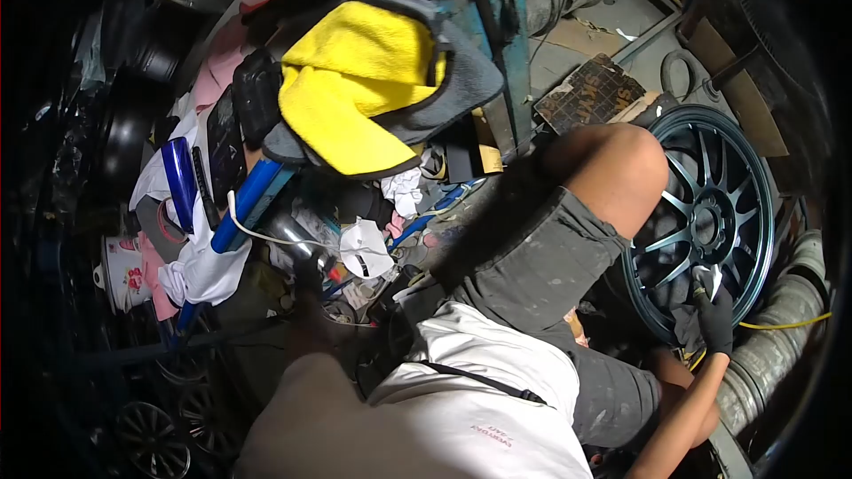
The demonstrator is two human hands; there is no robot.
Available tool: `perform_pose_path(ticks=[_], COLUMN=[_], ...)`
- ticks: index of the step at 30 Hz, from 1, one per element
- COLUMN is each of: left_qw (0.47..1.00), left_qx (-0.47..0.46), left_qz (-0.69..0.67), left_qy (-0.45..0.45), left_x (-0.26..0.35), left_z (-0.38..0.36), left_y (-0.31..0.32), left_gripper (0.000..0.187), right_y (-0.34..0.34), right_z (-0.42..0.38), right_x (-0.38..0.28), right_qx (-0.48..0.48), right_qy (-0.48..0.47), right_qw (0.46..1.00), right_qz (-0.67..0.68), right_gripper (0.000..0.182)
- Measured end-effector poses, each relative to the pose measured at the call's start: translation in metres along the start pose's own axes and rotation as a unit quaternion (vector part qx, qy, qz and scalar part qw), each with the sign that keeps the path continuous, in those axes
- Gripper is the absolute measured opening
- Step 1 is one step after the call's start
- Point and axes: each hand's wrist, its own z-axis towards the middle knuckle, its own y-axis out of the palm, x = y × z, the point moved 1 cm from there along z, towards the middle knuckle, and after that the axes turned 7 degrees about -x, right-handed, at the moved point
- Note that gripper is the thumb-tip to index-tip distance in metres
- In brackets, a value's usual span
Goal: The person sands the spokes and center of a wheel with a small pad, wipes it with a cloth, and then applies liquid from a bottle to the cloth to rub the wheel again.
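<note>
My right hand (715, 319), in a dark glove, is closed on a small white piece (710, 280) that looks like cloth or paper. It is at the lower part of a dark blue-green multi-spoke wheel (707, 223), which stands tilted beside my legs. A dark crumpled cloth (687, 326) hangs next to this hand. My left hand (309, 273) is in deep shadow on the left, near a shiny metal object (291, 236) and a white paper-like cup (366, 248); its fingers cannot be made out.
A yellow and grey towel (355, 80) lies over a blue frame (253, 204) at upper left. Clutter, a blue bottle (178, 179) and a paint bucket (124, 273) surround it. Silver ducting (772, 355) and a yellow hose (790, 324) are at right.
</note>
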Motion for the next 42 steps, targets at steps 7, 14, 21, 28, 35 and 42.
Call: perform_pose_path(ticks=[7,14,21,28,35,42], left_qw=[0.935,0.879,0.757,0.447,0.358,0.297], left_qx=[-0.324,-0.433,-0.529,-0.792,-0.870,-0.905], left_qz=[0.116,0.026,-0.099,-0.219,-0.219,-0.300], left_qy=[0.092,0.199,0.370,0.353,0.259,0.060], left_x=[0.021,0.190,0.402,0.518,0.510,0.511], left_z=[-0.143,-0.203,-0.327,-0.565,-0.716,-0.695], left_y=[0.067,0.123,0.145,0.197,0.243,0.300], left_gripper=[0.056,0.063,0.070,0.077,0.061,0.070], right_y=[0.003,-0.014,-0.017,-0.040,-0.068,-0.058], right_z=[-0.031,-0.031,-0.034,-0.031,-0.014,0.016], right_x=[-0.033,-0.075,-0.083,-0.084,-0.100,-0.114], right_qx=[-0.014,0.032,0.079,0.136,0.252,0.274], right_qy=[-0.076,-0.048,-0.082,-0.084,-0.015,0.004], right_qw=[0.979,0.976,0.985,0.979,0.955,0.962], right_qz=[-0.190,-0.212,-0.133,-0.122,0.154,-0.021], right_gripper=[0.042,0.037,0.031,0.037,0.039,0.069])
